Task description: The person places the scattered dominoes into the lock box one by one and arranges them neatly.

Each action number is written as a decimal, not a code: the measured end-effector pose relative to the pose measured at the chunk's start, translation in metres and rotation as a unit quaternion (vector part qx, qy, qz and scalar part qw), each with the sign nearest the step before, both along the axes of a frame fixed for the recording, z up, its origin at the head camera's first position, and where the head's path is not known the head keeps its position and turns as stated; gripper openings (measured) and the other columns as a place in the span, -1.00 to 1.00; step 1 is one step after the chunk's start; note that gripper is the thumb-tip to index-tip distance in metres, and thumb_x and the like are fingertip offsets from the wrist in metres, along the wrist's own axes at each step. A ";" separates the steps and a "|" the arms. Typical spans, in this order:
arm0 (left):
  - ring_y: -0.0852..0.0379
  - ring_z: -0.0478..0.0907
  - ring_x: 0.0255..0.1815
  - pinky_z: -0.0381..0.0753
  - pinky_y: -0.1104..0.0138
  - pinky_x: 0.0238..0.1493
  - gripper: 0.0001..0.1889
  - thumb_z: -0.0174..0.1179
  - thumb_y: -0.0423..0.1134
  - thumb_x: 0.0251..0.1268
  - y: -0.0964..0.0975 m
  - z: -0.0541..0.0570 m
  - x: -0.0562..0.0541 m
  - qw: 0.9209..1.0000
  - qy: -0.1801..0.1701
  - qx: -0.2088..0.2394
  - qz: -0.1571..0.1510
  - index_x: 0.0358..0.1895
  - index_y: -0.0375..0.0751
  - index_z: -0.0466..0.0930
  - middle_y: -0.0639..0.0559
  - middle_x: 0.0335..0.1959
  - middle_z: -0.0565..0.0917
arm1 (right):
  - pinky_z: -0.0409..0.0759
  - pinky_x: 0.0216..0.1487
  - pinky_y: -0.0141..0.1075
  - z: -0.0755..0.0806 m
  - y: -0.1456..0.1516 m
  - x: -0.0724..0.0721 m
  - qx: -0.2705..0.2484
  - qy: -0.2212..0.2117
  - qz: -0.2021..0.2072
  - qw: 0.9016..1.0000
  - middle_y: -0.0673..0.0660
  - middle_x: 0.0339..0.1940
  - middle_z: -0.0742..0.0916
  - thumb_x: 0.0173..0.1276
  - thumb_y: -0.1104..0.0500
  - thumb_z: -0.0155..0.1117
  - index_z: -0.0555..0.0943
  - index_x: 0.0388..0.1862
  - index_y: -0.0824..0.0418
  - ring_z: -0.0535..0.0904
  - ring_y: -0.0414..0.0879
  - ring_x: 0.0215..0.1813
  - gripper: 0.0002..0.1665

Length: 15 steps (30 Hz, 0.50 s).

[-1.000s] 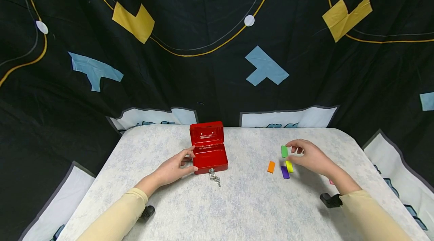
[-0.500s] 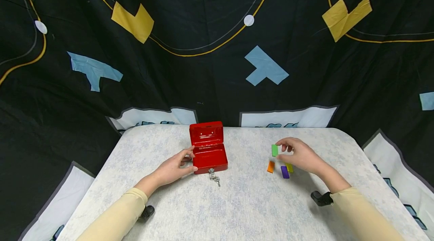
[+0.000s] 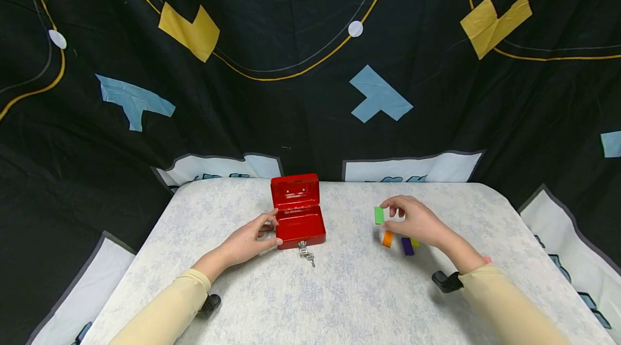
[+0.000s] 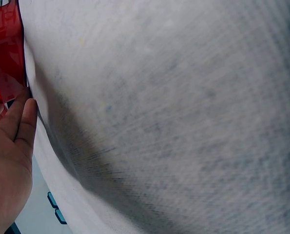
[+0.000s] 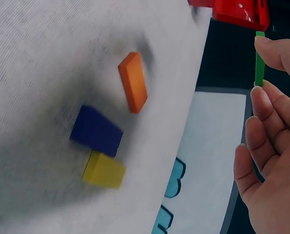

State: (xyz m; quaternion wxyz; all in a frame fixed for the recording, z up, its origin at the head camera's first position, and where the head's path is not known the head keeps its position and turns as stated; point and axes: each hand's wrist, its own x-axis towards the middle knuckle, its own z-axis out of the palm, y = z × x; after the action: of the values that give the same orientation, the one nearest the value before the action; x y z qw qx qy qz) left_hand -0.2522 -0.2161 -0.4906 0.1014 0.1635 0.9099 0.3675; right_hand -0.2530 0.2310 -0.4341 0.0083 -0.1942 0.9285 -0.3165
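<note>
A red metal cash box (image 3: 301, 226) stands with its lid raised toward the back, a silver lock with keys (image 3: 306, 253) hanging at its front. My left hand (image 3: 247, 241) touches the box's left side, thumb at the front corner and forefinger farther back along the rim. In the left wrist view, straight fingers (image 4: 27, 122) reach the red wall. My right hand (image 3: 417, 221) pinches a thin green block (image 5: 260, 58) upright between thumb and fingertips, held above the table. Under that hand lie an orange block (image 5: 133, 83), a purple block (image 5: 97, 130) and a yellow block (image 5: 105, 170).
A pink piece (image 3: 487, 259) shows beside the right sleeve. The pale patterned cloth (image 3: 339, 302) covers the table, whose far edge meets a black curtain (image 3: 310, 118) with yellow and blue shapes. Dark wrist mounts (image 3: 446, 282) stick out below the forearms.
My right hand has carried the green block leftward, from above the yellow block to just behind the orange one. The left hand and the cash box have stayed in place.
</note>
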 end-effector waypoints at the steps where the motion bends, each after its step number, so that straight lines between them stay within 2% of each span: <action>1: 0.11 0.50 0.35 0.47 0.03 0.34 -0.58 0.38 0.13 0.31 0.000 0.000 0.000 1.000 0.000 0.000 -0.001 0.10 0.17 0.45 0.25 0.61 0.18 | 0.45 -0.14 -0.15 0.000 -0.002 0.000 0.003 0.000 0.002 1.000 -0.06 -0.25 0.59 0.27 0.04 0.52 0.64 0.10 0.08 0.42 -0.05 -0.14 -0.55; 15: 0.12 0.51 0.34 0.46 -0.01 0.34 -0.57 0.38 0.15 0.30 -0.001 -0.001 0.000 1.000 0.002 0.002 -0.002 0.10 0.18 0.45 0.25 0.61 0.18 | 0.43 -0.17 -0.15 0.003 -0.037 -0.007 -0.002 0.009 0.047 0.999 -0.06 -0.29 0.58 0.29 0.04 0.51 0.64 0.09 0.05 0.42 -0.05 -0.18 -0.58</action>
State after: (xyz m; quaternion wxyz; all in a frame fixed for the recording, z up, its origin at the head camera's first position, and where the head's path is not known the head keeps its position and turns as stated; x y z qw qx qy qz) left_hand -0.2524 -0.2166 -0.4914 0.0995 0.1663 0.9089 0.3691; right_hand -0.2604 0.1937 -0.4310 0.0145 -0.2404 0.9178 -0.3157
